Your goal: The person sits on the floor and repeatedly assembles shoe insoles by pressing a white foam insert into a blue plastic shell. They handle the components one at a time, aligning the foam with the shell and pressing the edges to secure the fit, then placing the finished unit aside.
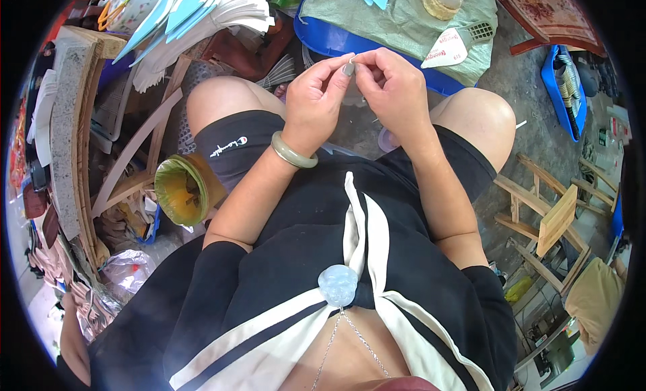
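Above my knees, my left hand and my right hand meet fingertip to fingertip. Both are closed in a pinch. Whatever small thing lies between the fingertips is too small to name. A pale bangle circles my left wrist. Just beyond my hands lies a green woven sack over a blue tray. On the sack sits a white, roughly triangular piece with red print, near a grey slotted piece.
Stacked white and light-blue sheets stand at the far left. A thick board and a lined yellow-green bin are to my left. Wooden stools and a blue basket are at right. Another person's arm shows lower left.
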`<state>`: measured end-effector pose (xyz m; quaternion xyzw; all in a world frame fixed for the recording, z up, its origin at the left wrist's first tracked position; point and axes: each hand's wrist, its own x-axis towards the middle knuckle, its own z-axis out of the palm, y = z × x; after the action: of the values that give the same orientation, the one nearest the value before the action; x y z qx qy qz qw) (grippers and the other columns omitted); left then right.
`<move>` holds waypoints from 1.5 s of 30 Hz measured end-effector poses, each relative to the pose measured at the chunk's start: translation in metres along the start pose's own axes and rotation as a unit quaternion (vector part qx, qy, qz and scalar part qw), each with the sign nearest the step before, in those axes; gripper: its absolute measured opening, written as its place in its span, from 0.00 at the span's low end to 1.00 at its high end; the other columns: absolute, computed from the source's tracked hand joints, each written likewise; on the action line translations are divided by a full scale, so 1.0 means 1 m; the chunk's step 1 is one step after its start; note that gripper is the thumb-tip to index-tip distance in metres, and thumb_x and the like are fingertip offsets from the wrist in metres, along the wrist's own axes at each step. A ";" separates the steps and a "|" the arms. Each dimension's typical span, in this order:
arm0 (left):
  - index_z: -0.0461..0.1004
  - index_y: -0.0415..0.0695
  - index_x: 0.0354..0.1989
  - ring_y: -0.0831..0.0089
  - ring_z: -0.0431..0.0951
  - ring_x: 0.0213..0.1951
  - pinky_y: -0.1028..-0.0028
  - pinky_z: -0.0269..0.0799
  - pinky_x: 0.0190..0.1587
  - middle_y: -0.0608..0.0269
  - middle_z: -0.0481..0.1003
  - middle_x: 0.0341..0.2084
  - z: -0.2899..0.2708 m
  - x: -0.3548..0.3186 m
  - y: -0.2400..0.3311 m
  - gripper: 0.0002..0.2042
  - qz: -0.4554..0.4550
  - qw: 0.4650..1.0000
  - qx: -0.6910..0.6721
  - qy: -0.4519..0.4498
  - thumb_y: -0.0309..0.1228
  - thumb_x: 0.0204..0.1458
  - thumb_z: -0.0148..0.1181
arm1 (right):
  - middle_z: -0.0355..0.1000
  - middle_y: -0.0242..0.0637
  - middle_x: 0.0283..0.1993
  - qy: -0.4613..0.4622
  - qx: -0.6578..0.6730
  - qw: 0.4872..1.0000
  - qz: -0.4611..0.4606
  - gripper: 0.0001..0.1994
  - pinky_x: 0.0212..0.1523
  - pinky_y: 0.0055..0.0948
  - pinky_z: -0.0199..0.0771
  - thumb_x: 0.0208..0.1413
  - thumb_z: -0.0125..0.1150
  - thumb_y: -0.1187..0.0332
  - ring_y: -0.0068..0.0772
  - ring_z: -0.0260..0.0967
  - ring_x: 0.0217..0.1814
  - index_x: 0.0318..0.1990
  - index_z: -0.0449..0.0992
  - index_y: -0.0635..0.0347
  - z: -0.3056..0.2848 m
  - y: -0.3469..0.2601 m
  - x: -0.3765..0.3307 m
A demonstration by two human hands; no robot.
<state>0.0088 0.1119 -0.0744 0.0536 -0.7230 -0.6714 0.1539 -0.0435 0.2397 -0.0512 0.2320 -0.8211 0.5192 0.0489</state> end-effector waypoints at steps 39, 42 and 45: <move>0.75 0.35 0.50 0.70 0.71 0.55 0.74 0.66 0.56 0.50 0.70 0.56 0.010 0.009 -0.002 0.14 0.037 0.997 -0.060 -0.023 0.30 0.61 0.52 | 0.77 0.41 0.28 -0.072 0.215 0.961 0.161 0.11 0.31 0.24 0.74 0.59 0.53 0.69 0.24 0.75 0.28 0.43 0.77 0.66 -0.004 0.002 -0.005; 0.75 0.35 0.49 0.70 0.72 0.55 0.74 0.66 0.56 0.50 0.71 0.55 0.009 0.009 0.000 0.14 0.030 0.996 -0.076 -0.026 0.29 0.60 0.52 | 0.77 0.41 0.26 -0.080 0.201 0.962 0.164 0.11 0.31 0.24 0.74 0.59 0.52 0.69 0.25 0.75 0.27 0.42 0.78 0.66 -0.005 -0.004 -0.003; 0.74 0.35 0.50 0.70 0.73 0.53 0.75 0.66 0.55 0.50 0.72 0.53 0.010 0.008 -0.005 0.14 0.029 0.997 -0.066 -0.018 0.29 0.61 0.52 | 0.76 0.41 0.25 -0.076 0.133 0.978 0.142 0.10 0.30 0.24 0.74 0.58 0.53 0.69 0.26 0.75 0.26 0.40 0.78 0.66 -0.004 -0.002 -0.001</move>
<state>-0.0021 0.1183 -0.0783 0.0103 -0.6810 -0.7136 0.1640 -0.0422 0.2428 -0.0477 0.1559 -0.7706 0.6063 -0.1193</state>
